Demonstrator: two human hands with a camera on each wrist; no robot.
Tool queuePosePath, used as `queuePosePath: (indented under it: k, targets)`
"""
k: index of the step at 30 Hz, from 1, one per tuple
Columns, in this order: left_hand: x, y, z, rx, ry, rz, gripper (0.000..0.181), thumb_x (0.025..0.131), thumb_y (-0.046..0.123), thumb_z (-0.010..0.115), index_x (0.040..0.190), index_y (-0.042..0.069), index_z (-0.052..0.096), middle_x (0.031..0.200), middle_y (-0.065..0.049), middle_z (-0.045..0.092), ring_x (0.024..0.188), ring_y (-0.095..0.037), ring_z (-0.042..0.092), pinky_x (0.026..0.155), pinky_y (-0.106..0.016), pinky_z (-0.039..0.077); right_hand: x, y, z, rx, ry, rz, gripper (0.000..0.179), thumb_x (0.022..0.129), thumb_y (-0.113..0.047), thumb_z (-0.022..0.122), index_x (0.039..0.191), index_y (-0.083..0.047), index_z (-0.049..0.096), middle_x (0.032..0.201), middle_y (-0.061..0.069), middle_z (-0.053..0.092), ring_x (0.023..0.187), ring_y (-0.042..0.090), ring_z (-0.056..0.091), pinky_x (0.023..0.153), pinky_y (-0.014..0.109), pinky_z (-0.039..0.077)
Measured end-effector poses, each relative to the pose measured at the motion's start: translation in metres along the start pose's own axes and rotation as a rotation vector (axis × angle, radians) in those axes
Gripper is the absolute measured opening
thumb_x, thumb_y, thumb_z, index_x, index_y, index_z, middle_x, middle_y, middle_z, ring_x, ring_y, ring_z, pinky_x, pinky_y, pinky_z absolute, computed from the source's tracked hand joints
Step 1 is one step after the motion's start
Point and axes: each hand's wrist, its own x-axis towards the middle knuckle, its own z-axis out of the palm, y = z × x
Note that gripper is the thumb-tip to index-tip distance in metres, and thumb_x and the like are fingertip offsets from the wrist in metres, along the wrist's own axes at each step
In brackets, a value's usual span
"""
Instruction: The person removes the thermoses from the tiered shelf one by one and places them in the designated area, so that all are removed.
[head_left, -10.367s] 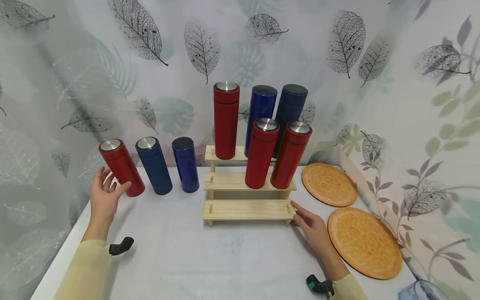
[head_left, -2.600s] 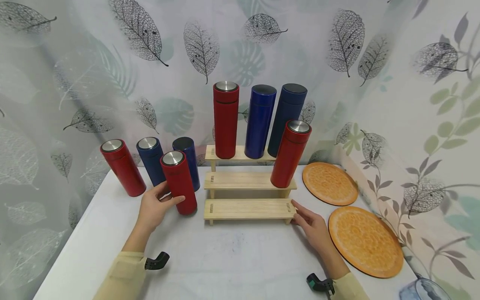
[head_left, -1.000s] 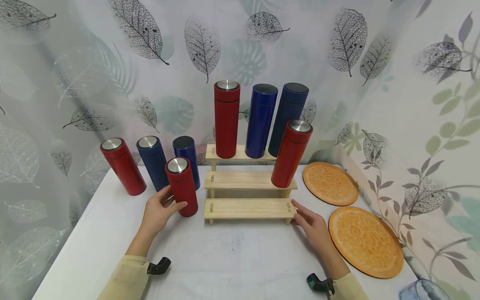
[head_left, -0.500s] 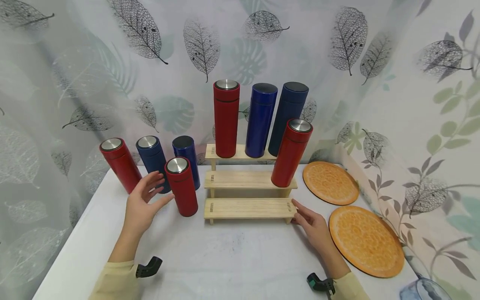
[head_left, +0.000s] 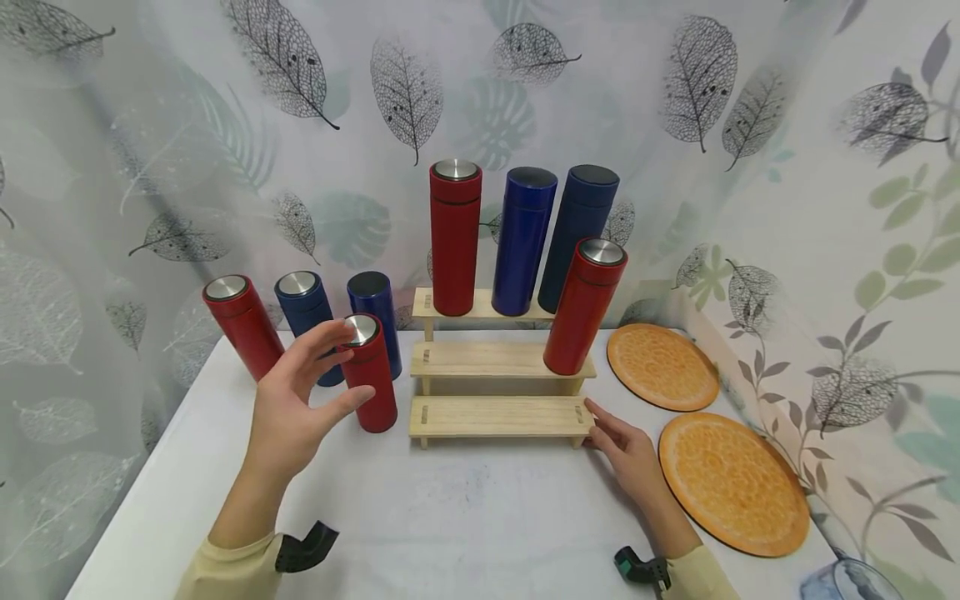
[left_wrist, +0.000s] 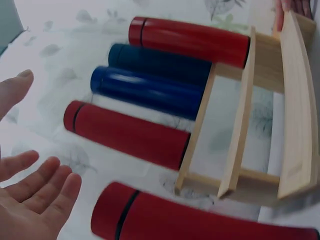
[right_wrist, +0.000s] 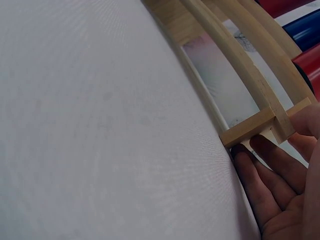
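My left hand is raised just left of a red thermos flask that stands upright on the table; its fingers are spread. In the left wrist view a gap separates the left hand from that red flask. At the right, my right hand grips the end of the lowest step of a three-step wooden stand. A red flask occupies the middle step. On the top step are a red flask, a bright blue one and a dark blue one.
Behind my left hand stand a red flask, a dark blue one and a bright blue one. Two round orange mats lie right of the stand. A clear glass vessel shows at the lower right corner.
My left hand brought the red flask from the middle step down to the table, then let go. It has since lifted and shifted slightly right. My right hand stays at the stand.
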Motion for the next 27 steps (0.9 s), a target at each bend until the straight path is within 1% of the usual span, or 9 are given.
queuePosePath:
  k: [2, 4, 7, 11, 13, 16, 20, 23, 27]
  targets:
    - [0.003, 0.000, 0.008, -0.015, -0.038, 0.005, 0.079, 0.083, -0.016, 0.086, 0.154, 0.002, 0.056, 0.148, -0.013, 0.062, 0.133, -0.029, 0.062, 0.111, -0.026, 0.051, 0.000, 0.000, 0.000, -0.007, 0.001, 0.003, 0.051, 0.111, -0.028, 0.067, 0.160, -0.016, 0.057, 0.159, 0.006, 0.057, 0.118, 0.009, 0.071, 0.092, 0.025, 0.061]
    - [0.007, 0.001, 0.018, -0.027, -0.076, -0.004, 0.078, 0.085, -0.013, 0.086, 0.155, 0.005, 0.056, 0.149, -0.010, 0.062, 0.133, -0.028, 0.062, 0.111, -0.026, 0.051, 0.001, 0.000, 0.001, -0.014, -0.001, 0.005, 0.051, 0.111, -0.030, 0.067, 0.160, -0.017, 0.057, 0.159, 0.006, 0.056, 0.120, 0.008, 0.070, 0.093, 0.024, 0.061]
    - [0.013, 0.003, 0.034, -0.050, -0.135, -0.012, 0.077, 0.086, -0.008, 0.088, 0.155, 0.007, 0.056, 0.149, -0.006, 0.062, 0.135, -0.022, 0.061, 0.112, -0.028, 0.051, 0.001, 0.000, 0.001, -0.013, 0.000, 0.008, 0.051, 0.111, -0.031, 0.067, 0.159, -0.018, 0.057, 0.159, 0.005, 0.056, 0.120, 0.008, 0.070, 0.093, 0.025, 0.061]
    - [0.024, 0.006, 0.058, -0.090, -0.199, 0.025, 0.080, 0.085, -0.004, 0.090, 0.156, 0.007, 0.055, 0.149, -0.004, 0.062, 0.135, -0.019, 0.060, 0.114, -0.034, 0.051, 0.001, 0.002, 0.000, -0.010, 0.002, 0.005, 0.050, 0.111, -0.029, 0.066, 0.159, -0.017, 0.057, 0.160, 0.005, 0.056, 0.120, 0.007, 0.070, 0.093, 0.025, 0.061]
    - [0.030, 0.006, 0.069, -0.098, -0.219, 0.040, 0.080, 0.085, -0.003, 0.091, 0.156, 0.008, 0.056, 0.149, -0.003, 0.063, 0.135, -0.019, 0.060, 0.114, -0.035, 0.051, 0.000, 0.002, 0.000, -0.005, 0.002, 0.004, 0.050, 0.112, -0.029, 0.066, 0.159, -0.017, 0.057, 0.160, 0.005, 0.056, 0.120, 0.006, 0.070, 0.093, 0.025, 0.061]
    - [0.038, 0.005, 0.085, -0.099, -0.237, 0.036, 0.079, 0.085, 0.001, 0.093, 0.155, 0.010, 0.057, 0.148, -0.001, 0.063, 0.135, -0.019, 0.060, 0.113, -0.035, 0.052, 0.000, 0.002, 0.000, 0.004, 0.000, 0.002, 0.051, 0.111, -0.029, 0.067, 0.159, -0.017, 0.057, 0.160, 0.005, 0.056, 0.120, 0.006, 0.070, 0.093, 0.025, 0.061]
    - [0.048, -0.001, 0.104, -0.062, -0.244, 0.034, 0.077, 0.087, 0.010, 0.093, 0.155, 0.011, 0.058, 0.147, -0.001, 0.064, 0.135, -0.022, 0.061, 0.113, -0.036, 0.052, 0.000, 0.001, -0.001, 0.003, 0.003, -0.007, 0.051, 0.111, -0.030, 0.067, 0.159, -0.016, 0.058, 0.159, 0.005, 0.057, 0.119, 0.007, 0.070, 0.092, 0.025, 0.061]
    - [0.055, -0.007, 0.118, -0.061, -0.265, 0.028, 0.076, 0.089, 0.014, 0.092, 0.156, 0.010, 0.057, 0.146, -0.004, 0.064, 0.135, -0.024, 0.061, 0.113, -0.036, 0.052, 0.001, 0.000, -0.001, 0.003, 0.004, -0.009, 0.051, 0.111, -0.030, 0.067, 0.158, -0.016, 0.058, 0.158, 0.005, 0.057, 0.120, 0.006, 0.070, 0.092, 0.025, 0.061]
    - [0.060, -0.016, 0.133, -0.105, -0.296, -0.015, 0.075, 0.090, 0.011, 0.092, 0.155, 0.006, 0.056, 0.145, -0.008, 0.065, 0.136, -0.025, 0.061, 0.113, -0.033, 0.051, 0.001, 0.001, -0.001, -0.002, -0.005, -0.004, 0.051, 0.111, -0.030, 0.067, 0.159, -0.016, 0.057, 0.159, 0.005, 0.056, 0.120, 0.005, 0.069, 0.093, 0.025, 0.061]
